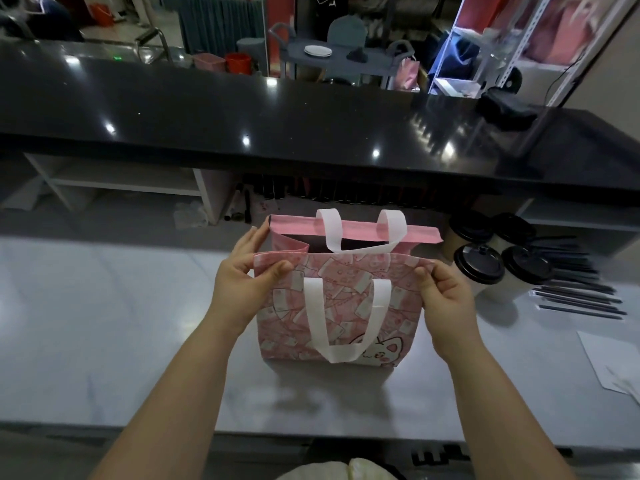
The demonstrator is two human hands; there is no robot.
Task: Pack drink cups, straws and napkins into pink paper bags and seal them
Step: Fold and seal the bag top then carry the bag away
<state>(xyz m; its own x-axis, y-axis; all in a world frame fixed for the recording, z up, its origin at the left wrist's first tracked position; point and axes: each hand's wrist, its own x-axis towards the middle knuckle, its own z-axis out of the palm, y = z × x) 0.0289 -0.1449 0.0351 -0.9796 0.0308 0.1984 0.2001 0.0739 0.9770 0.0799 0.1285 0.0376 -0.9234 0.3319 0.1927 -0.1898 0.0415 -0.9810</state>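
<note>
A pink paper bag [346, 317] with white handles and a cat print stands open on the grey counter [104, 323]. My left hand [242, 282] pinches the near rim at its left corner, thumb on the printed front and fingers reaching toward the left side panel. My right hand [446, 296] pinches the near rim at the right corner. The bag's inside is dark and I cannot see what it holds. Several white cups with black lids [481, 268] stand just right of the bag. Black straws [578, 292] lie in a pile beyond them.
White napkins or paper sheets [613, 365] lie at the counter's right edge. A raised black glossy bar top [277, 116] runs across behind the bag, with a black object [505, 105] on its right end. White shelving sits under it at left.
</note>
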